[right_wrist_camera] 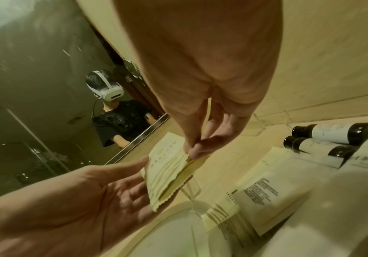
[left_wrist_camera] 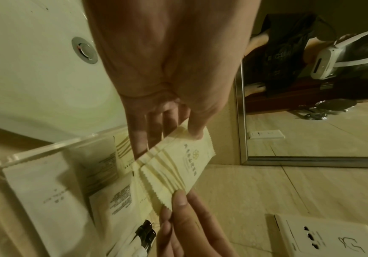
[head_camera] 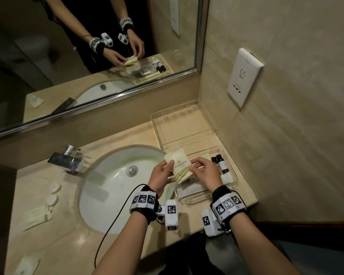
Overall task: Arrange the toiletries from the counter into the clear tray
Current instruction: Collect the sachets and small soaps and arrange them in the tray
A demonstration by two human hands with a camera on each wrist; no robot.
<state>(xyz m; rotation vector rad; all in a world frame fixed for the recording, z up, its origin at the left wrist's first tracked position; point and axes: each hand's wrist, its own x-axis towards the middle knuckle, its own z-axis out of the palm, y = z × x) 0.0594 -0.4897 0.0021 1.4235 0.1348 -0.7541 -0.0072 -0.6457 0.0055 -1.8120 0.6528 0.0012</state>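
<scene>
A fanned stack of pale yellow sachets (head_camera: 180,163) (left_wrist_camera: 178,167) (right_wrist_camera: 167,172) is held in the air over the left end of the clear tray (head_camera: 234,176). My left hand (head_camera: 162,172) (left_wrist_camera: 169,139) pinches its left side, thumb on top and fingers underneath. My right hand (head_camera: 202,168) (right_wrist_camera: 193,149) pinches the opposite edge between thumb and fingertips. In the tray lie small dark bottles (head_camera: 221,163) (right_wrist_camera: 330,132) with white labels and flat white packets (left_wrist_camera: 46,191) (right_wrist_camera: 264,193).
The white sink (head_camera: 111,191) and chrome faucet (head_camera: 68,159) lie left of the tray. On the counter's left are round white items (head_camera: 55,188) and flat packets (head_camera: 38,215). A second clear acrylic holder (head_camera: 179,126) stands behind the tray. A wall socket (head_camera: 244,76) is at the right.
</scene>
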